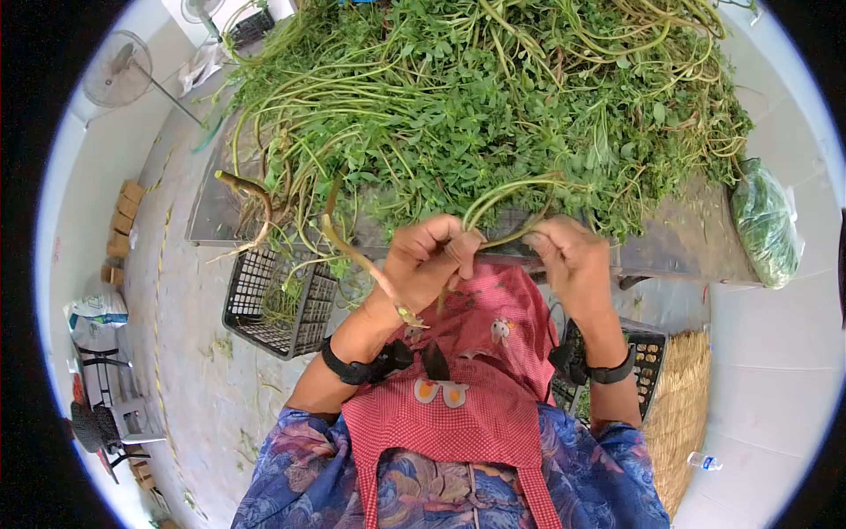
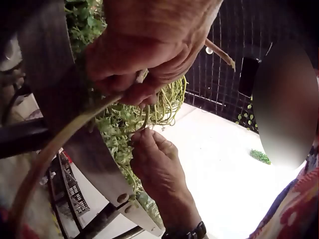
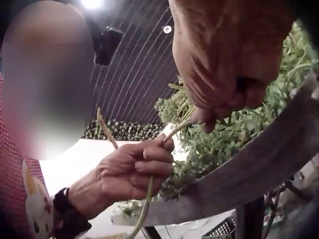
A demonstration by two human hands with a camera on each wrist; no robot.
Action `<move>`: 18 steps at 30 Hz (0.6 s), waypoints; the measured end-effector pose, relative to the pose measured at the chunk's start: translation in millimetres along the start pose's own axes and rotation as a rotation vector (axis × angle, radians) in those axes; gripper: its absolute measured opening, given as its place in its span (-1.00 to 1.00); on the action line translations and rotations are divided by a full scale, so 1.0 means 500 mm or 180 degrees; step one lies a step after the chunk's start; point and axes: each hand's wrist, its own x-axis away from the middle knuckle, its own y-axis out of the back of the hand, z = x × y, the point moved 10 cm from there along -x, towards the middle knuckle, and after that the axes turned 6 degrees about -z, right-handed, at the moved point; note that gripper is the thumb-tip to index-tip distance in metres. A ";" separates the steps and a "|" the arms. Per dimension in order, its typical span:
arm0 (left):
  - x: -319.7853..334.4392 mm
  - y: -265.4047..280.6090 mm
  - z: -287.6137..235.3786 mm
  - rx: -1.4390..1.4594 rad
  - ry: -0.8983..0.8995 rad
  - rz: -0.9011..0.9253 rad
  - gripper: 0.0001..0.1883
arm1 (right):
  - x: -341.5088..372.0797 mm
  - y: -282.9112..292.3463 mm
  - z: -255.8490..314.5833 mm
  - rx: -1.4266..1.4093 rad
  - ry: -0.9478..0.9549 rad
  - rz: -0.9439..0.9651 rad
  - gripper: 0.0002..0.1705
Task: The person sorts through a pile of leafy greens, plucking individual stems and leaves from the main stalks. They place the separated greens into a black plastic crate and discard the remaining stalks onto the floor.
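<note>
Above the table's near edge, my left hand [image 1: 427, 260] grips a green leafy stem [image 1: 507, 238] with its fingers curled round it. My right hand [image 1: 573, 256] pinches the same stem a short way along, between thumb and fingertips. Between the two hands the stem bows slightly. A thicker brownish stalk [image 1: 352, 254] crosses by the left hand and wrist; in the left wrist view a long stalk [image 2: 70, 130] runs out of that hand. Just beyond the hands lies a large heap of leafy greens [image 1: 493, 123] with long stems.
The heap covers most of the dark table [image 1: 679, 242]. A bag of greens [image 1: 765, 220] hangs at the right corner. Black crates stand below, one at left [image 1: 291, 300] and one at right [image 1: 648, 357], beside a straw bundle [image 1: 687, 406]. A fan [image 1: 119, 69] stands far left.
</note>
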 end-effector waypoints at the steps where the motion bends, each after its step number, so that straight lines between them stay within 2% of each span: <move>1: 0.001 -0.006 0.003 -0.0069 0.0132 0.0052 -0.78 | 0.000 0.003 -0.010 -0.0063 -0.0284 0.0116 -0.97; 2: 0.000 -0.008 0.002 -0.0058 0.0133 0.0044 -0.78 | 0.001 0.012 -0.005 -0.0059 -0.0283 0.0129 -0.97; 4: -0.004 -0.010 -0.012 -0.0105 -0.0075 0.0076 -0.77 | 0.014 0.039 -0.033 -0.0735 -0.0892 -0.0097 -0.95; 6: -0.011 0.011 -0.012 -0.0099 -0.0026 -0.0061 -0.76 | 0.052 0.084 -0.126 -0.3820 -0.2033 -0.0974 -0.93; 7: -0.016 0.026 -0.011 -0.0094 0.0017 -0.0184 -0.76 | 0.050 0.093 -0.130 -0.3824 -0.2033 -0.0976 -0.93; 8: -0.019 0.020 0.000 0.0062 0.0289 -0.0005 -0.78 | 0.039 0.101 -0.121 -0.4526 -0.1872 -0.1065 -0.92; 9: -0.026 0.016 -0.013 0.0066 0.0301 -0.0009 -0.78 | 0.032 0.108 -0.110 -0.5220 -0.1695 -0.1141 -0.89; 10: -0.033 -0.005 -0.024 0.0470 0.0499 0.0114 -0.78 | 0.038 0.085 -0.107 -0.5255 -0.1996 -0.1161 -0.82; 11: -0.041 -0.023 -0.027 0.0870 0.0697 0.0234 -0.78 | 0.040 0.070 -0.102 -0.5258 -0.2018 -0.1147 -0.82; 12: -0.056 -0.026 -0.026 0.0874 0.0713 0.0216 -0.78 | 0.049 0.047 -0.104 -0.5167 -0.2191 -0.1109 -0.80; 15: -0.102 -0.025 -0.042 0.0878 0.0409 0.0206 -0.77 | 0.061 0.012 -0.110 -0.5118 -0.2385 -0.1043 -0.81; 17: -0.119 -0.032 -0.048 0.0866 0.0219 0.0366 -0.78 | 0.064 -0.008 -0.100 -0.4815 -0.2447 -0.0762 -0.83; 18: -0.128 -0.035 -0.045 0.0999 0.0220 0.0476 -0.78 | 0.066 -0.010 -0.104 -0.4439 -0.2514 -0.0747 -0.75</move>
